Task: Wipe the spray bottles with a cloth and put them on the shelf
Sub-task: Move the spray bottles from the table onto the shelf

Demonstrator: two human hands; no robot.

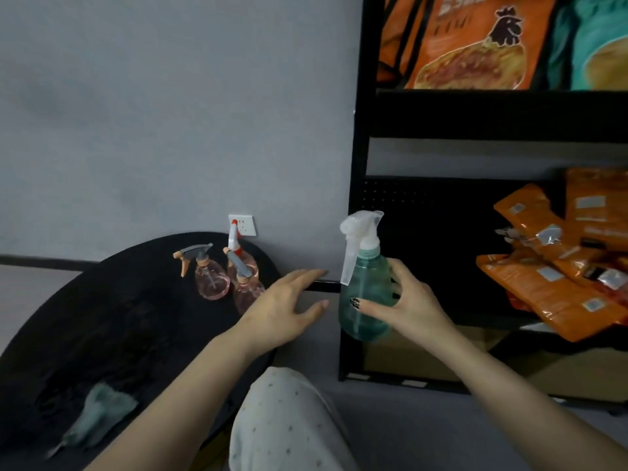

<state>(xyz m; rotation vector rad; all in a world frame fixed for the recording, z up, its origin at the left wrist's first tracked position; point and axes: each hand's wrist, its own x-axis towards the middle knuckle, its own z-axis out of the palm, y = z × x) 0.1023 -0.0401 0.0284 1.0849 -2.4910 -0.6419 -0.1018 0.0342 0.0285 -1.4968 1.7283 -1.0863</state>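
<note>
My right hand (409, 309) grips a teal spray bottle (365, 294) with a clear white trigger head, held upright in the air just left of the black shelf (356, 185). A short gap to the bottle's left, my left hand (285, 309) hovers empty with its fingers spread. Behind that hand, three pink spray bottles stand close together on the round black table (112, 317): one with a grey and orange trigger (210, 277), one with a red and white nozzle (238, 256), and one partly hidden by my hand (246, 290). A grey cloth (97, 416) lies crumpled near the table's front edge.
Orange snack packets (557, 263) are piled on the right of the lower shelf; its left part is dark and bare. Big orange and teal bags (475, 42) fill the shelf above. A wall socket (242, 225) sits behind the table. My knee (289, 419) is at the bottom.
</note>
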